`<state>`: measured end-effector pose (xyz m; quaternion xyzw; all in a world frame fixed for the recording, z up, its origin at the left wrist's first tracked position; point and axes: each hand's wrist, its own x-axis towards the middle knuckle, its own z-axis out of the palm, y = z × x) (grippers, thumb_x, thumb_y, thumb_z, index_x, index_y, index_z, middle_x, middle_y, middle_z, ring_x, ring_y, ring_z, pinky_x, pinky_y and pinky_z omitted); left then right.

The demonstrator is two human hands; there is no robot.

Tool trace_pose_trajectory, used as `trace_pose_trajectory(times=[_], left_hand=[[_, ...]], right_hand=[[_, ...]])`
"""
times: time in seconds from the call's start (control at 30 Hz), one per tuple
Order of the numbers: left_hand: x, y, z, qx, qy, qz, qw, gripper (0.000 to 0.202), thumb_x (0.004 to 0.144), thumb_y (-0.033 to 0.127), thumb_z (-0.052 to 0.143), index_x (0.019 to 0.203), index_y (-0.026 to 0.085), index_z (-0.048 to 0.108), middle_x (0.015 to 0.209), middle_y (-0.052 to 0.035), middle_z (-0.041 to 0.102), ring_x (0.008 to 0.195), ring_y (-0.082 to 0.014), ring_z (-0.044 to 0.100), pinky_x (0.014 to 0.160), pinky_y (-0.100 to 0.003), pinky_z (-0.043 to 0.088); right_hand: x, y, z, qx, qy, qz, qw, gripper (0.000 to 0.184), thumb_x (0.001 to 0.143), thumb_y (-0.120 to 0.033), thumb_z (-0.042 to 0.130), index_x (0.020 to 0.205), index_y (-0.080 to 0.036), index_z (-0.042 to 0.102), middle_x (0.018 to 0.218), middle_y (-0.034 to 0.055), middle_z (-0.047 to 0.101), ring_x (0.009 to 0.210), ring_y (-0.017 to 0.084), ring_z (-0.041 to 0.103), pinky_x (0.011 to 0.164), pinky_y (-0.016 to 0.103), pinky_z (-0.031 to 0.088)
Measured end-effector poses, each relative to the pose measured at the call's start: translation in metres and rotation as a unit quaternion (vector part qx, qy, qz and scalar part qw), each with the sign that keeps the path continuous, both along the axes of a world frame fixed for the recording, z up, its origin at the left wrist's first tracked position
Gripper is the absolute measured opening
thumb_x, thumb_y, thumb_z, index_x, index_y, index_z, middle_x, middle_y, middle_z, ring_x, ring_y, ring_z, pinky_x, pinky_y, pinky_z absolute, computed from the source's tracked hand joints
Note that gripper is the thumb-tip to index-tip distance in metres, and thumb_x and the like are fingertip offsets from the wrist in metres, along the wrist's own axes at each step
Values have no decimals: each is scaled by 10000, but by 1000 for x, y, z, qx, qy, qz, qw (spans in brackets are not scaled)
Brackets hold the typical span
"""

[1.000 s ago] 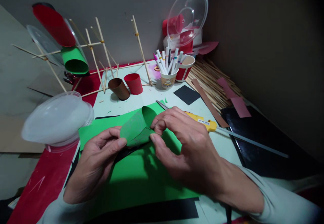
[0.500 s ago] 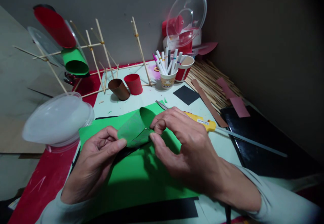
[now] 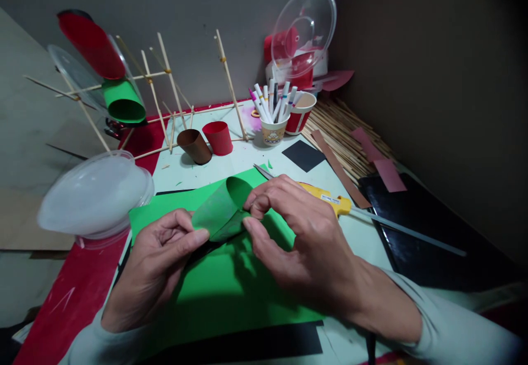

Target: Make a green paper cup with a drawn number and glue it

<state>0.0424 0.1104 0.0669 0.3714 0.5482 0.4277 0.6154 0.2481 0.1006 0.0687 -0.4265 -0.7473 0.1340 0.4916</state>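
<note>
A rolled green paper tube (image 3: pixel 220 205) is held tilted between my two hands, its open end facing up and away. My left hand (image 3: pixel 165 255) pinches its left end between thumb and fingers. My right hand (image 3: pixel 297 227) pinches the right edge, close to where one paper edge overlaps the other along a seam. Under both hands lies a large green sheet (image 3: pixel 239 293). Behind my right hand rests a yellow glue gun (image 3: pixel 340 204) with a clear glue stick, partly hidden. A pointed metal scissor tip (image 3: pixel 263 171) shows just beyond my right fingers.
Brown (image 3: pixel 194 146) and red (image 3: pixel 218 138) paper tubes stand behind. A stick frame (image 3: pixel 169 79) carries more tubes at the back left. Markers fill a paper cup (image 3: pixel 273 133). Thin wooden sticks (image 3: pixel 350 134) lie at right, plastic lids (image 3: pixel 94 194) at left.
The seam on the green tube looks pressed closer together, and the shiny spot at its edge no longer shows. Both hands keep nearly the same place.
</note>
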Motion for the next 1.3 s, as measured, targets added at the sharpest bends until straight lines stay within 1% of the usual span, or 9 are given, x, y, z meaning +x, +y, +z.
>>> trace_pose_trajectory(times=[0.17,0.3,0.43,0.63,0.8,0.97,1.03,1.17,1.3], left_hand=[[0,2,0,-14,-5,-4,1000,397,590,273,944,670,192,563,562,75,484,564,-77,412,543,-153,401],[3,1,0,-9,-7,23,1000,406,596,275,932,671,197,541,566,81,450,565,-82,394,540,-159,385],[1,2,-3,2,1,9,1000,403,614,295,927,678,198,541,574,74,460,576,-88,402,546,-162,393],[0,2,-12,50,45,-15,998,392,647,329,920,693,190,557,578,80,463,563,-67,396,523,-134,364],[4,-1,-13,59,41,-13,997,394,667,297,906,849,217,566,720,57,593,666,-81,525,621,-148,443],[7,1,-10,65,-8,-26,998,483,677,252,895,1013,250,548,881,24,697,838,-133,659,773,-218,529],[8,2,-11,76,-11,-11,997,517,675,261,897,1075,240,570,880,26,690,831,-113,648,772,-188,514],[8,2,-16,111,5,26,993,500,681,305,893,1075,211,600,810,56,643,706,-59,565,660,-129,453],[5,5,-19,168,47,30,984,438,735,319,847,1064,217,577,804,50,668,750,-89,621,708,-173,480]], right_hand=[[1,-1,-1,6,0,29,1000,131,875,-103,595,817,-198,524,819,40,656,809,187,596,816,372,490],[3,-2,3,-1,10,16,1000,108,868,-163,628,910,-193,533,845,32,643,783,173,577,757,334,479],[3,-1,8,-46,34,-6,998,112,864,-139,594,947,-185,534,871,24,615,757,148,555,683,283,453],[3,4,5,-142,72,1,987,171,844,-161,622,949,-195,490,876,3,623,702,130,517,657,285,422],[4,7,1,-191,97,31,976,235,818,-101,572,983,-209,444,844,-17,606,672,120,523,644,280,426],[3,10,-7,-230,148,48,961,213,818,-156,563,971,-226,434,835,-26,561,687,130,504,654,292,447],[-1,11,-12,-238,168,37,956,206,813,-176,567,959,-233,434,834,-30,543,687,132,492,647,292,449],[-9,7,-21,-225,198,11,954,196,815,-185,564,951,-241,434,840,-33,515,681,126,491,628,274,455],[-10,5,-20,-218,123,39,968,218,832,-216,599,1004,-222,464,865,-7,566,756,150,558,699,298,481]])
